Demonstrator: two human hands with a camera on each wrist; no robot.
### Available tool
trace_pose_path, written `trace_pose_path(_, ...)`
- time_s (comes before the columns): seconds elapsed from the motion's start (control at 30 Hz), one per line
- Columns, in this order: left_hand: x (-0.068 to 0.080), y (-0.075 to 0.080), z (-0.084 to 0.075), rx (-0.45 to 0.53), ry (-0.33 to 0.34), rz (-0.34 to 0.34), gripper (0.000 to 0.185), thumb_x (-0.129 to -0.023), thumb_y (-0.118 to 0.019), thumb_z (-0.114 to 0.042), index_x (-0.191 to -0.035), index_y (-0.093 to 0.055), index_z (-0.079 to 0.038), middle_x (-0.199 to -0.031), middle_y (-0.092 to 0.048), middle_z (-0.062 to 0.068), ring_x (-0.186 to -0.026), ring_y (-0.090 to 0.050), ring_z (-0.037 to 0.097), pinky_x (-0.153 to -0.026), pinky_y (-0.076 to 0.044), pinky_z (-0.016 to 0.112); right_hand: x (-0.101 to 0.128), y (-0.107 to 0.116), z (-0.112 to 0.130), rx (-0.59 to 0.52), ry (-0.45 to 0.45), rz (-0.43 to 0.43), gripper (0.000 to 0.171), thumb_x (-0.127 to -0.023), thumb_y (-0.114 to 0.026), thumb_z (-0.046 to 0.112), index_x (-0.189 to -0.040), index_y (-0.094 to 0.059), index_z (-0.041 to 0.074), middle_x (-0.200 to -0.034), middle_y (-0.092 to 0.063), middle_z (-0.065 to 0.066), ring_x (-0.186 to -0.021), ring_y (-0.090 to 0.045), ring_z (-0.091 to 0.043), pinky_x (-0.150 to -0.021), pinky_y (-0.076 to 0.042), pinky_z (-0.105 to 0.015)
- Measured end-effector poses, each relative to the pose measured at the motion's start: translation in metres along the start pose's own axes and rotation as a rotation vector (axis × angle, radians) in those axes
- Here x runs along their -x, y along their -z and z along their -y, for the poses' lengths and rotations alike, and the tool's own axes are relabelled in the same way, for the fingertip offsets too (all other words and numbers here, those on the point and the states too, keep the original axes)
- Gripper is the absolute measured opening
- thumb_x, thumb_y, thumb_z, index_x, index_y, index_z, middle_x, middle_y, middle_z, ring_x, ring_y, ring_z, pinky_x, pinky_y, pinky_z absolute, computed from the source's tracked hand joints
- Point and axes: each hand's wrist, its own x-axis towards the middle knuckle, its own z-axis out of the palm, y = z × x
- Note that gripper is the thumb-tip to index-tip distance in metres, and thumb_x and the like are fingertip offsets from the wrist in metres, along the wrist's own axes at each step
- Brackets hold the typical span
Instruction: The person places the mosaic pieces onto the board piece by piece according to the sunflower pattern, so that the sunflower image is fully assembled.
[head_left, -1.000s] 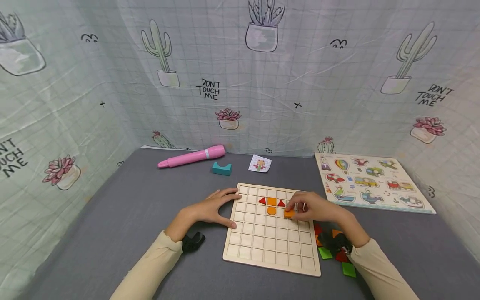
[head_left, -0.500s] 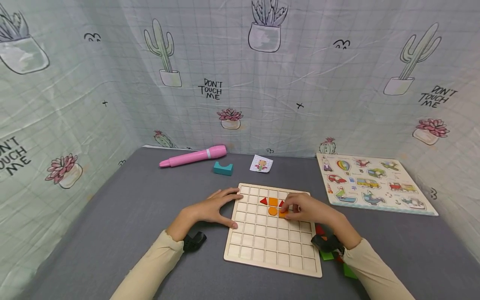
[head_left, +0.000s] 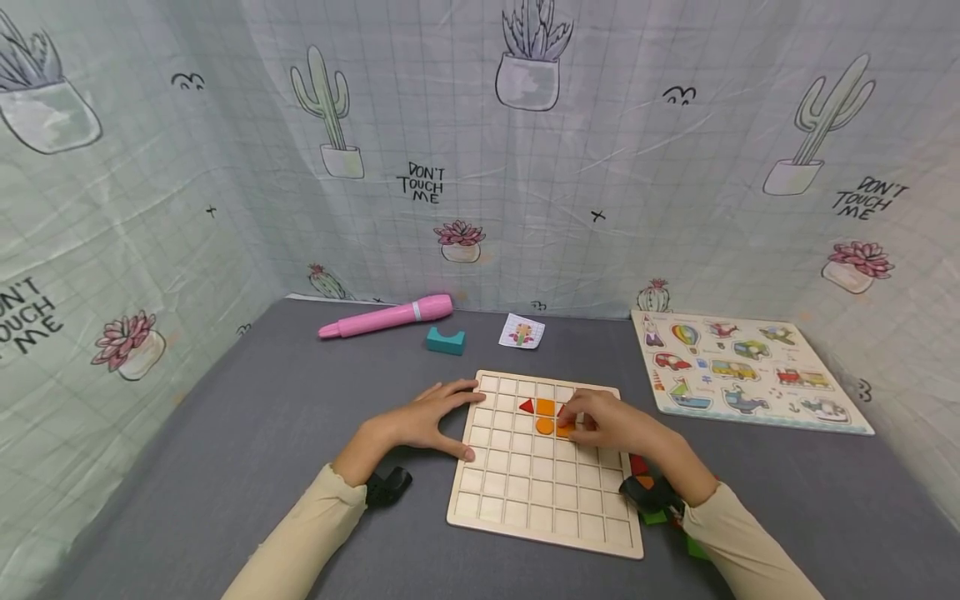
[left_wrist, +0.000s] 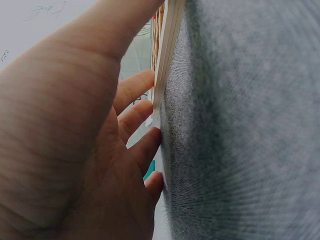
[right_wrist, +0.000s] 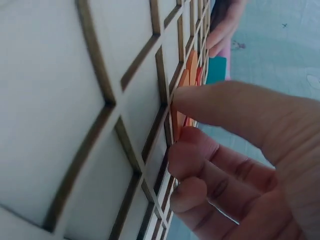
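A wooden grid board point(head_left: 513, 500) lies on the grey table. On it are an orange square point(head_left: 545, 407), an orange circle point(head_left: 544, 426) below that, and a red triangle point(head_left: 527, 406); another red triangle is mostly covered by my right fingers. My right hand point(head_left: 622, 425) pinches an orange tile point(head_left: 565, 432) in the cell right of the circle. In the right wrist view, thumb and fingers meet this tile point(right_wrist: 178, 107) at the grid. My left hand point(head_left: 420, 421) touches the board's left edge, its fingers spread and holding nothing.
Green tiles point(head_left: 697, 547) and red ones lie right of the board, partly under my right wrist. Behind the board are a patterned card point(head_left: 522, 331), a teal block point(head_left: 446, 341) and a pink pen-shaped object point(head_left: 386, 317). A picture puzzle point(head_left: 750, 371) lies at back right.
My right hand has moved left with the orange tile, from a cell further right to the one beside the orange circle. The left hand stays at the board's edge.
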Motion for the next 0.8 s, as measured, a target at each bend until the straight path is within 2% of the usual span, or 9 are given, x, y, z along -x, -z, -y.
trace_pose_path(0.2, -0.001, -0.002, -0.001, 0.003, -0.015, 0.005, 0.086, -0.08, -0.079, -0.04, -0.149, -0.038, -0.01, -0.16, -0.021, 0.012, -0.147, -0.018, 0.033, -0.119, -0.006, 0.057, 0.003, -0.005, -0.004, -0.029, 0.031, -0.009, 0.01, -0.086, -0.071, 0.0, -0.095, -0.07, 0.004, -0.095, -0.062, -0.005, -0.07, -0.052, -0.01, -0.062, -0.049, -0.023)
trace_pose_path(0.5, -0.002, 0.0, 0.002, -0.015, -0.017, -0.011, 0.086, -0.08, -0.08, -0.04, -0.149, -0.038, -0.011, -0.16, -0.022, 0.012, -0.147, -0.019, 0.032, -0.119, -0.006, 0.056, 0.007, -0.002, -0.013, -0.092, 0.091, -0.021, 0.011, -0.09, -0.07, 0.005, -0.101, -0.071, 0.005, -0.102, -0.063, -0.008, -0.074, -0.051, -0.005, -0.064, -0.051, -0.023)
trace_pose_path(0.8, -0.003, -0.001, 0.002, -0.01, -0.025, -0.015, 0.086, -0.08, -0.08, -0.039, -0.15, -0.038, -0.01, -0.159, -0.022, 0.013, -0.147, -0.018, 0.032, -0.119, -0.005, 0.056, 0.037, 0.019, -0.014, -0.2, -0.007, 0.041, 0.013, -0.094, -0.066, 0.013, -0.104, -0.071, 0.007, -0.101, -0.066, -0.007, -0.074, -0.052, -0.007, -0.063, -0.05, -0.024)
